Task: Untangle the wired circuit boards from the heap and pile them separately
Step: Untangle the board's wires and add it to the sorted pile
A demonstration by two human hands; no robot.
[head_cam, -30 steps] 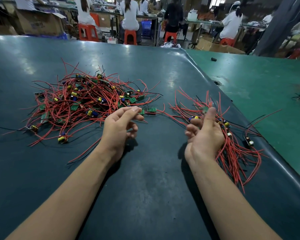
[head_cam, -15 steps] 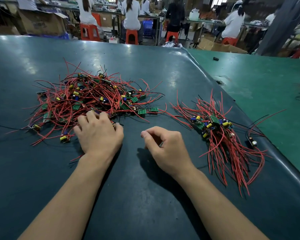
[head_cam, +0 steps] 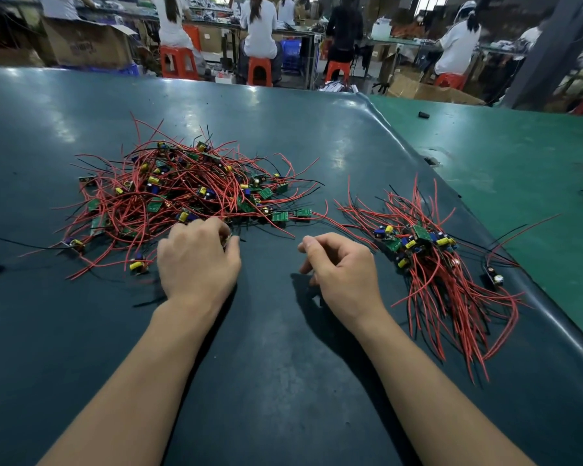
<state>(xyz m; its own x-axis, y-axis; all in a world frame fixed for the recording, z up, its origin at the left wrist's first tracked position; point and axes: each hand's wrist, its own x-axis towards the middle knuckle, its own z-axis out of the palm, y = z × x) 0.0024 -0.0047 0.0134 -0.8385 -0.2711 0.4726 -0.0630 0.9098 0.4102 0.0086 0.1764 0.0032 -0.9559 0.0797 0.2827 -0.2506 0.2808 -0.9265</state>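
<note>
A tangled heap of wired circuit boards (head_cam: 189,193), small green boards with red and black leads, lies at the left centre of the dark mat (head_cam: 283,381). A separate pile of boards (head_cam: 435,264) lies to the right, its red wires trailing toward me. My left hand (head_cam: 197,260) rests palm down at the heap's near edge, fingers curled, thumb and forefinger pinching a small board. My right hand (head_cam: 342,267) sits between the two piles with loosely curled fingers and holds nothing.
One loose board (head_cam: 493,275) lies beside the right pile near the mat's raised edge. A green table (head_cam: 519,183) adjoins on the right, with a small black object (head_cam: 424,114) on it. Seated people on red stools (head_cam: 260,70) work behind the table.
My right hand left the right pile and moved left to the mat's middle. My left hand turned palm down onto the heap's near edge and curled its fingers there.
</note>
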